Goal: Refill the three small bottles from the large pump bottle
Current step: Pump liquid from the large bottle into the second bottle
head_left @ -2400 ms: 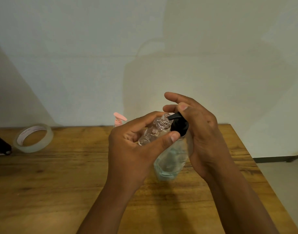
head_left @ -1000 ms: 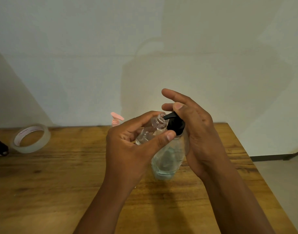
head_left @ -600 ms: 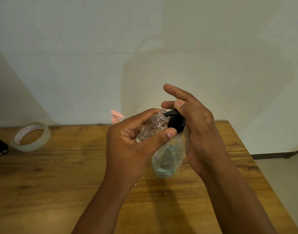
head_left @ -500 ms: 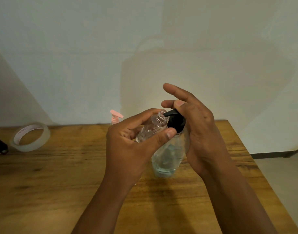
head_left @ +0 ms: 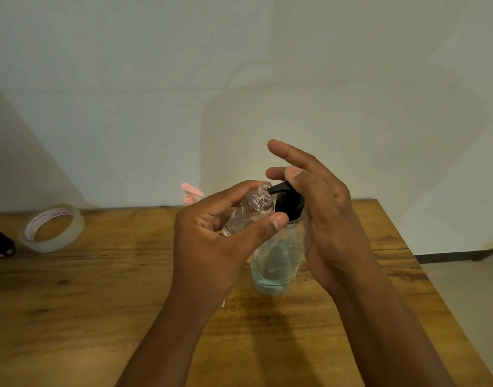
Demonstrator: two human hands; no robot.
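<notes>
- The left hand has its grip curled round a small clear bottle, thumb and fingers pinching it, tilted with its open neck right at the black spout.
- The right hand rests on the black pump head; one finger presses the top while the index finger sticks out straight.
- The large pump bottle stands upright on the wooden worktop, between both hands.
- Farther back: a pink pump top behind the left hand, and a tape roll far left.
</notes>
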